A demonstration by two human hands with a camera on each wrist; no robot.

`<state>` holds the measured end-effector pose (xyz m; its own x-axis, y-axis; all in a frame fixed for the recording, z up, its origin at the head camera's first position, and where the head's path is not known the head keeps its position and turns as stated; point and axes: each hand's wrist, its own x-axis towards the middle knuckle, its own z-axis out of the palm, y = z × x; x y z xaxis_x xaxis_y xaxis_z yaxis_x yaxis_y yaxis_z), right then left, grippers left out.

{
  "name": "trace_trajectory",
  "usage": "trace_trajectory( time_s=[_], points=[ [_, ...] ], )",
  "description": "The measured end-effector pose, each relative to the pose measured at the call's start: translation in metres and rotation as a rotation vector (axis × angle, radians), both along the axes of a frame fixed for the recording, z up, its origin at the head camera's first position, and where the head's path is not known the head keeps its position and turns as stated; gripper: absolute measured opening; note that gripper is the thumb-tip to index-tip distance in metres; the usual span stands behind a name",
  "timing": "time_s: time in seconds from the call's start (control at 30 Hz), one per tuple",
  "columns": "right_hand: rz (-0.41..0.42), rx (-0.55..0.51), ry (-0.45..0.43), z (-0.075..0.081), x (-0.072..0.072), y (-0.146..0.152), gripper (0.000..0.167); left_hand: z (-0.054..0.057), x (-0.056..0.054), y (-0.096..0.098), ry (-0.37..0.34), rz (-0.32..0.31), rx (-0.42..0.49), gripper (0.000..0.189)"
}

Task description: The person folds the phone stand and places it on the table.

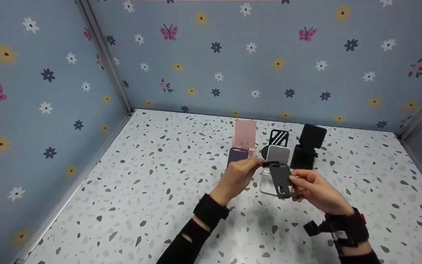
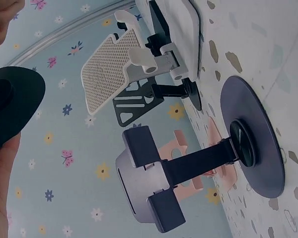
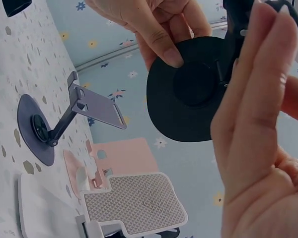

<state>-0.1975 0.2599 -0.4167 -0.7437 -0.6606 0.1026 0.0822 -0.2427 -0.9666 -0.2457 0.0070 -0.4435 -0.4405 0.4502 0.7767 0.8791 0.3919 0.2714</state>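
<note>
A dark grey folding phone stand point(image 1: 280, 178) is held up off the table between both hands. My left hand point(image 1: 238, 178) pinches its rounded base; in the right wrist view the thumb lies on the flat face of that base point(image 3: 164, 99). The upper plate is gripped at its right edge by my right hand point(image 1: 319, 189), thumb in front. In the right wrist view the fingers of this hand partly hide the arm of the stand. Just beyond the left hand stands a purple phone stand point(image 1: 237, 154), and a white phone stand point(image 1: 278, 153) is behind the held one.
At the back are a pink stand point(image 1: 245, 132), a black stand with diagonal slots point(image 1: 280, 136) and a plain black stand point(image 1: 311, 137). All stand close together on the speckled table point(image 1: 141, 190). Patterned wall panels point(image 1: 214, 66) enclose the table's back and sides.
</note>
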Motion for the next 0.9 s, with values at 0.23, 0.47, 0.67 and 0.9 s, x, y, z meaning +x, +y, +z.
trace_trajectory(
  time_s=[0.23,0.47,0.67,0.9],
  points=[
    [-0.062,0.02,0.051,0.005,0.003,0.0,0.029,-0.001,0.002,0.001,-0.098,-0.008,0.039,0.011],
    [-0.116,0.09,0.066,0.005,0.004,-0.004,0.023,0.0,0.004,0.002,-0.114,0.033,0.071,0.009],
    [-0.182,0.178,0.088,0.003,0.003,-0.008,0.015,-0.001,0.005,0.005,-0.096,0.106,0.068,0.007],
    [-0.202,0.193,0.089,0.0,0.003,-0.009,0.012,-0.005,0.007,0.01,-0.124,0.177,0.076,0.006]
  ],
)
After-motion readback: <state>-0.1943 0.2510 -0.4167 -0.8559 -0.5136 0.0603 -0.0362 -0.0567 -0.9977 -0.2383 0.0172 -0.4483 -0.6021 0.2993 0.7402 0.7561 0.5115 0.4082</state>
